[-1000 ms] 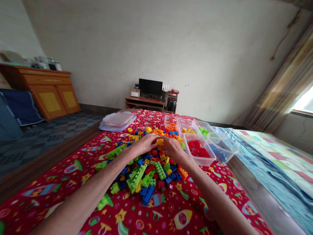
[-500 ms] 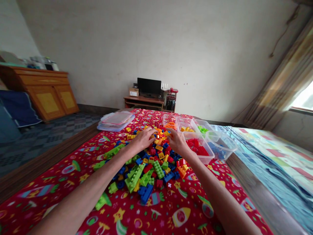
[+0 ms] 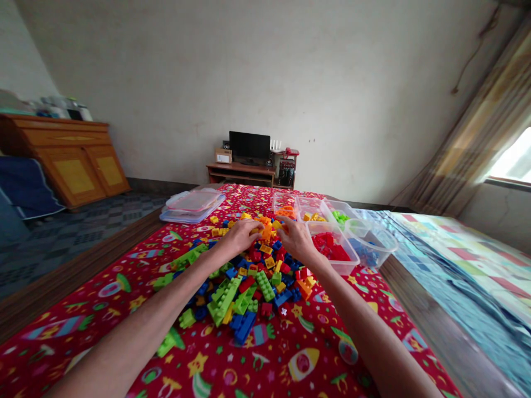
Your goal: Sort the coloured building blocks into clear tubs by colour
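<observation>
A heap of toy bricks (image 3: 249, 276) in green, blue, red, yellow and orange lies on a red patterned cloth (image 3: 290, 354). My left hand (image 3: 240, 235) rests on the far part of the heap, its fingers curled round orange and yellow bricks (image 3: 265, 232). My right hand (image 3: 295, 237) is just to the right of it, fingers bent onto the same patch of bricks. What each hand grips is partly hidden by the fingers.
Several clear tubs stand at the right: one with red bricks (image 3: 334, 251), one with blue (image 3: 369, 249), others with yellow (image 3: 311, 213), green (image 3: 342, 216) and orange. Stacked clear lids (image 3: 193, 203) lie far left. A striped sheet (image 3: 452, 260) and wooden edge are on the right.
Both hands have moved a little farther across the heap, from its middle to the orange and yellow bricks at its far side. The camera has shifted slightly.
</observation>
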The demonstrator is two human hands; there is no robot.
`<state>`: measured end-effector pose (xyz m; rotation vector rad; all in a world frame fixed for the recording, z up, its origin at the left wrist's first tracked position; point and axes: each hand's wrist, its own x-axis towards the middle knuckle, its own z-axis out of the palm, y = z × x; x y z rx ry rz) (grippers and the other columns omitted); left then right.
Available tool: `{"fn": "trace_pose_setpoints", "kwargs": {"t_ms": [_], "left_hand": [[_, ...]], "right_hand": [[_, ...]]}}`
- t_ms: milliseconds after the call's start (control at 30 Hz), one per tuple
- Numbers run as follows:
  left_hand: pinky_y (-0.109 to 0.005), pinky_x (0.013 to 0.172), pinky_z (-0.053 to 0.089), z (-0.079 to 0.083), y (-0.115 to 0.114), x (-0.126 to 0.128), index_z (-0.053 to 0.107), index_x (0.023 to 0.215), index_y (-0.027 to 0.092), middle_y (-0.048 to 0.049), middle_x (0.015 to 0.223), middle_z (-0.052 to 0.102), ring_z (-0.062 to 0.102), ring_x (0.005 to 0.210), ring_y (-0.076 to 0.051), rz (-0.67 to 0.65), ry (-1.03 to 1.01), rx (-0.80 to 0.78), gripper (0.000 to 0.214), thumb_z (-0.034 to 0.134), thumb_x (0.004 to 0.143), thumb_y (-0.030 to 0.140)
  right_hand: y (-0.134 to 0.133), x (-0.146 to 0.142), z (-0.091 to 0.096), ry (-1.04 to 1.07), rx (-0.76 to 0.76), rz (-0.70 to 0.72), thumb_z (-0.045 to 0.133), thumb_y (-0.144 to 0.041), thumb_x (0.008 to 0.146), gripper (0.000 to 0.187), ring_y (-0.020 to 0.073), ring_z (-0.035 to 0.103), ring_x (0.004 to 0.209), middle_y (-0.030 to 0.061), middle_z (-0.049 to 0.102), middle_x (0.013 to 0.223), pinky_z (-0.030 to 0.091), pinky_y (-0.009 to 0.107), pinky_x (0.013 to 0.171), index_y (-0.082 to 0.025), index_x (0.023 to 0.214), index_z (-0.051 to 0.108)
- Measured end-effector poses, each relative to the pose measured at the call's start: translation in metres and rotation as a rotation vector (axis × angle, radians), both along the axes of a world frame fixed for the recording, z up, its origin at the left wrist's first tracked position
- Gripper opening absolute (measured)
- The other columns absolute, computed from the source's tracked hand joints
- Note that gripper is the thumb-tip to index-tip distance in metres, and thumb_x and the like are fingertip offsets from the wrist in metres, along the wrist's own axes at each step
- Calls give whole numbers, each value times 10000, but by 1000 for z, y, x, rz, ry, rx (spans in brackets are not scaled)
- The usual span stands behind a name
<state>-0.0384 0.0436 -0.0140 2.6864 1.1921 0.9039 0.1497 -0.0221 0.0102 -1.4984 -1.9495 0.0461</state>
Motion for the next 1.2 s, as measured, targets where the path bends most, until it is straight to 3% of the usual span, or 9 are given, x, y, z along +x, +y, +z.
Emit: {"fn": "trace_pose_setpoints", "kwargs": {"t_ms": [167, 400, 533, 733, 867, 1033, 1200], "left_hand": [[-362, 922, 482, 17, -10, 1, 701, 1014, 197, -67, 1077, 722, 649, 1025, -264, 33, -57, -163, 309, 487, 849, 346], [-370, 874, 510, 19, -12, 4, 598, 1173, 160, -100, 1082, 705, 658, 1000, -259, -32, -200, -260, 475, 498, 827, 469], [-367, 865, 514, 19, -17, 9, 549, 1176, 167, -111, 1077, 693, 654, 1014, -256, -130, -256, -267, 444, 530, 808, 415], [-373, 889, 490, 23, -14, 5, 522, 1121, 186, -92, 1015, 701, 659, 977, -235, -29, -227, -217, 353, 520, 785, 295], [-354, 903, 479, 28, -12, 0, 543, 1063, 196, -74, 1056, 695, 646, 1003, -214, -40, -249, -230, 299, 520, 786, 307], [-345, 824, 502, 30, -18, 2, 512, 1159, 173, -111, 1134, 672, 642, 988, -225, -100, -375, -384, 503, 616, 741, 433], [-303, 708, 505, 27, -25, 7, 488, 1226, 150, -98, 1002, 700, 658, 837, -207, -120, -491, -537, 650, 634, 739, 553]], "right_hand": [[-1, 0, 2, 38, -23, -10, 462, -155, 859, 419, 192, 646, 817, 89, 726, 874, 459, 294, 790, -127, 1254, 599], [-5, -4, 5, 223, -87, 169, 568, -215, 840, 461, 163, 634, 799, 67, 719, 934, 455, 253, 739, -152, 1297, 569], [-3, -6, 1, 203, -104, 242, 619, -222, 806, 407, 144, 625, 744, 10, 717, 869, 445, 223, 689, -196, 1212, 626], [-1, -3, -1, 96, -73, 99, 566, -173, 813, 199, 196, 643, 809, 54, 716, 853, 439, 247, 679, -197, 971, 685], [1, 0, 0, 101, -98, 63, 559, -197, 807, 133, 187, 616, 721, 38, 690, 771, 424, 249, 632, -192, 881, 669], [2, 0, 1, 302, -77, 155, 553, -249, 823, 181, 149, 585, 682, 6, 664, 745, 409, 226, 614, -158, 933, 664], [-1, -3, 2, 325, -71, 268, 581, -290, 821, 241, 130, 584, 707, 3, 679, 811, 411, 212, 635, -168, 1015, 657]]}}
